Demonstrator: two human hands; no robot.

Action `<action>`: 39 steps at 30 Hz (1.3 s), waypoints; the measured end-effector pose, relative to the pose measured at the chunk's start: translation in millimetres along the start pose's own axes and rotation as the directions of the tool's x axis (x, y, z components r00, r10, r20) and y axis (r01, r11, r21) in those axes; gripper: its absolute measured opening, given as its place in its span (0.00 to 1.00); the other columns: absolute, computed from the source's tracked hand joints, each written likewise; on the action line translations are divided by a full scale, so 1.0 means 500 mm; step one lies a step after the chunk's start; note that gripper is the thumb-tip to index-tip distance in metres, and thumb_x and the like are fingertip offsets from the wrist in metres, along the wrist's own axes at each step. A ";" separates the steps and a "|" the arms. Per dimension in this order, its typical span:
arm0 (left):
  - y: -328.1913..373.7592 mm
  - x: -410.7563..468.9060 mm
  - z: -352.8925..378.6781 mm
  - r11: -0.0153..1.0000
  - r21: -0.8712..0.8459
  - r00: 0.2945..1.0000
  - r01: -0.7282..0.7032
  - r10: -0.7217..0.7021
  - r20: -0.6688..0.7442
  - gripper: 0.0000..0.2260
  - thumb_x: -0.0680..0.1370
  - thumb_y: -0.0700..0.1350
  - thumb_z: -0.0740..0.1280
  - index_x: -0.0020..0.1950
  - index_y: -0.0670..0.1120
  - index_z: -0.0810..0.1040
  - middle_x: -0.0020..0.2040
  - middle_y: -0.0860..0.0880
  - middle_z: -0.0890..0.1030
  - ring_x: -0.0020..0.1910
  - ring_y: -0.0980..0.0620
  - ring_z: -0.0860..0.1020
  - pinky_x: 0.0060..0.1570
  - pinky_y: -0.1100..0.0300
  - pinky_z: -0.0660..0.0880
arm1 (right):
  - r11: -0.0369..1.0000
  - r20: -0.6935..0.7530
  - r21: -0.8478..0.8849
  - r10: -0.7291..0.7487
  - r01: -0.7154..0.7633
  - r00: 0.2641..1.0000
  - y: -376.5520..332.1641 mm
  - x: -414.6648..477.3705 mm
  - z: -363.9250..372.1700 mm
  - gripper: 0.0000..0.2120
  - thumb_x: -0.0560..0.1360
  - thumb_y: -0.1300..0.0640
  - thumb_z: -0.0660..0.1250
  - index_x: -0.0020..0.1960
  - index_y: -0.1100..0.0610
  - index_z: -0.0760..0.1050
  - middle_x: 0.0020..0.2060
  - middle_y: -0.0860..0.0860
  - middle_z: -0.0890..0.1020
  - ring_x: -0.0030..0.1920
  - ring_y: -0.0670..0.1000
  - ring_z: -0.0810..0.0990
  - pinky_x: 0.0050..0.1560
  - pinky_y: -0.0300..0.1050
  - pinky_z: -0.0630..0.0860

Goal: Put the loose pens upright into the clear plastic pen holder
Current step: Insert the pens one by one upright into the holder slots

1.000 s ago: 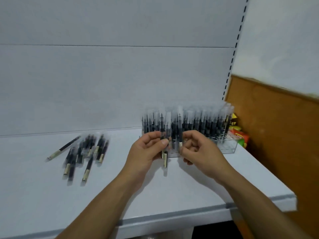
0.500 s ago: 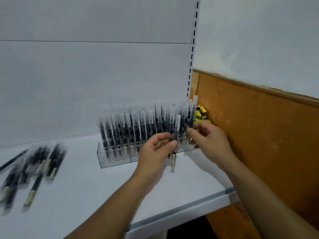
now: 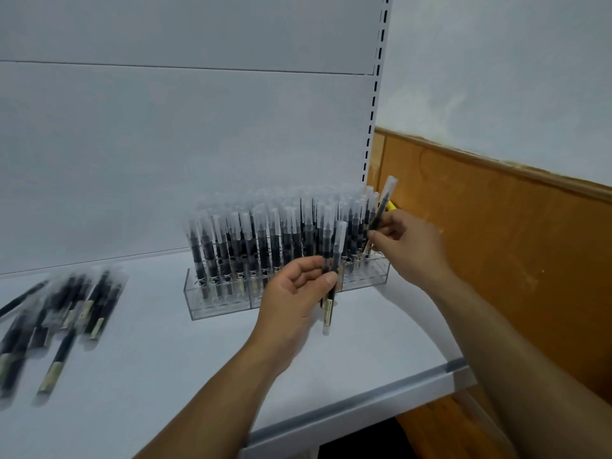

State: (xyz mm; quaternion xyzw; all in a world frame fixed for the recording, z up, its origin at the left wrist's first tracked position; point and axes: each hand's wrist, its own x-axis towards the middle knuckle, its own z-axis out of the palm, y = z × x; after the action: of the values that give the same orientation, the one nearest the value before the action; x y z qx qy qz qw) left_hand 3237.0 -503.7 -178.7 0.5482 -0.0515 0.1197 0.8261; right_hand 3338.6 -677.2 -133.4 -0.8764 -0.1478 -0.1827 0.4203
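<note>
L grip (image 3: pixel 294 293) pinches pen (image 3: pixel 329 308), R grip (image 3: pixel 410 250) pinches 2nd pen (image 3: pixel 383 203) at holder (image 3: pixel 218 301) end. Prob. light, stiff, slick: hold mid-barrel.

1. Soft, even, cool-white light fills the scene, moderately bright.
2. The clear pen holder (image 3: pixel 288 294) and its standing pens (image 3: pixel 258 240) smear with motion blur, their caps ghosted.
3. Left of the holder, the loose pens (image 3: pixel 66 309) blur most.
4. In front of the holder, the left hand (image 3: pixel 298 293) throws a faint shadow on the shelf (image 3: pixel 165 359).
5. Right of the holder, the shelf edge bows from wide-angle distortion.
</note>
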 end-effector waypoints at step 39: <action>-0.005 0.000 0.000 1.000 -0.013 0.997 0.022 -0.023 -0.068 0.12 0.68 0.43 0.73 0.51 0.46 0.81 0.43 0.47 0.84 0.43 0.52 0.82 0.51 0.49 0.78 | 0.926 0.045 0.373 0.050 -0.063 0.998 -0.067 -0.051 -0.036 0.09 0.76 0.52 0.70 0.42 0.57 0.81 0.34 0.54 0.82 0.31 0.44 0.76 0.32 0.38 0.73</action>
State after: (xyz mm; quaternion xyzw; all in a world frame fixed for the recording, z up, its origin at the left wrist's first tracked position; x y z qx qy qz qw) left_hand 3237.7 -504.5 -181.1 0.5393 -0.0179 0.1286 0.8320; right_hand 3298.8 -673.9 -111.6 -0.7871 -0.1618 -0.1240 0.5821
